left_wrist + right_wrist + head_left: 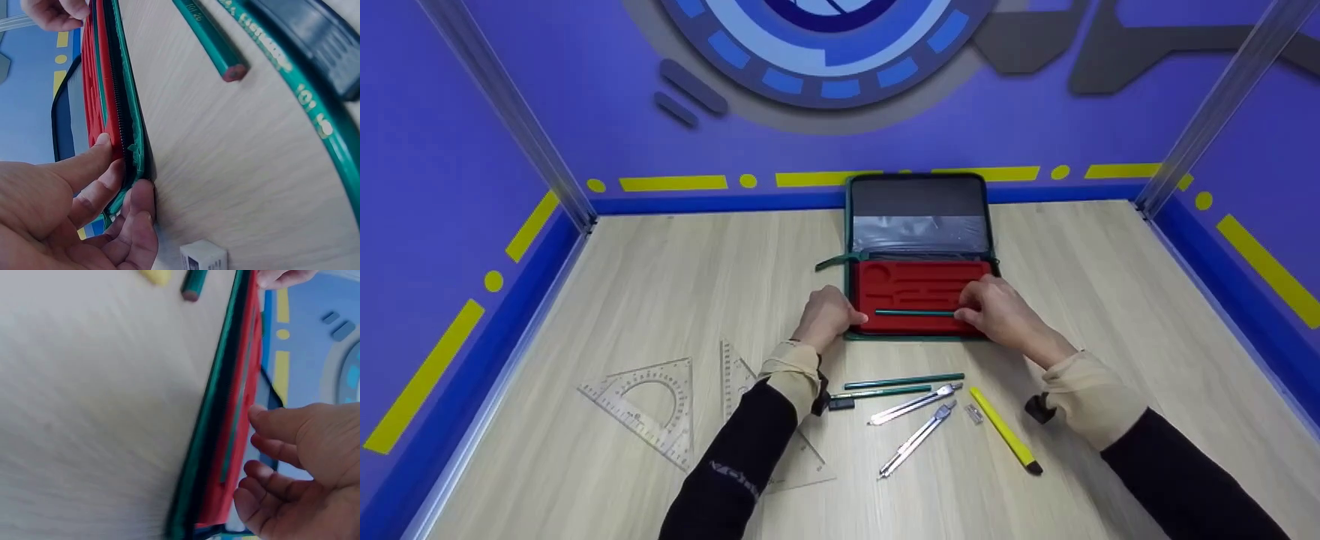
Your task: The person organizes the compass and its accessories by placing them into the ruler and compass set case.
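A green zip case (919, 199) lies open on the wooden table, its red foam insert (915, 289) facing up. One green pencil (915, 313) lies in the insert's front slot. My left hand (840, 319) grips the case's near left corner, thumb on the red foam and fingers curled against the green edge (126, 112). My right hand (979, 309) rests at the pencil's right end, its loosely straight fingertips (256, 439) touching the insert beside the pencil. The case's edge (219, 410) fills the right wrist view.
In front of the case lie two more green pencils (904, 382), two metal compasses (915, 403), a yellow tool (1001, 427), a small black piece (841, 403) and a white eraser (203, 256). Clear set squares (649, 401) lie at the left. Blue walls enclose the table.
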{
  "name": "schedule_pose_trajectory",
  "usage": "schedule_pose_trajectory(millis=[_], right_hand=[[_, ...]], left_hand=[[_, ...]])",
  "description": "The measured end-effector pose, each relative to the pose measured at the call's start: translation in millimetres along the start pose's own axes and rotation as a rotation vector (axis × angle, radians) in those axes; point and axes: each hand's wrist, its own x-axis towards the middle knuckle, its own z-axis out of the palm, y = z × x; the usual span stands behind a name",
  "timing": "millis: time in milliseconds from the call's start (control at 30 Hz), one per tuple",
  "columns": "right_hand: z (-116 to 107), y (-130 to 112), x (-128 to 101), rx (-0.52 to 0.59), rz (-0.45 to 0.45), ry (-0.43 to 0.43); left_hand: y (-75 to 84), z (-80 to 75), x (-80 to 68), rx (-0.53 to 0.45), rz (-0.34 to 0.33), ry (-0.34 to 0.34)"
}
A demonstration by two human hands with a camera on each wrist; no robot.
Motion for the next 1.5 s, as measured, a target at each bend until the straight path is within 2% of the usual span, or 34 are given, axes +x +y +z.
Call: schedule_pose_trajectory(millis=[100,233,333,500,800,1133,1300,1500], right_hand=[[-7.0,-11.6,-8.1,-0.004,-0.051,-0.013],[-14.6,-27.4,-20.8,-0.018,-0.117,-0.079],[-16.2,-37.1,-29.4,-0.028,-0.19,-0.112],[-15.3,-50.3,-39.6,-0.029,-0.259,-0.162],[-10.1,-61.3,-50.7,-0.053,-0.289,-0.215],[9.4,-61.9,-49.8,-0.094,-0.291,-0.224],[18.7,-62.1,-48.0,-0.099,-0.321,-0.216],[23.8,-62.3,-46.2,-0.101,-0.302,-0.24]], left_hand=[[0.5,-0.2,-1.9,0.008,0.012,0.008],[0.9,0.1,-3.3,0.011,0.019,0.015],[0.9,0.2,-3.6,0.007,0.017,0.015],[-0.3,0.7,-3.4,0.001,0.017,0.019],[-1.4,0.9,-4.5,0.0,0.033,0.027],[0.8,0.7,-4.2,-0.013,-0.009,0.034],[-0.2,0.6,-4.2,-0.009,0.0,0.038],[-1.5,0.9,-3.5,-0.018,0.024,0.034]])
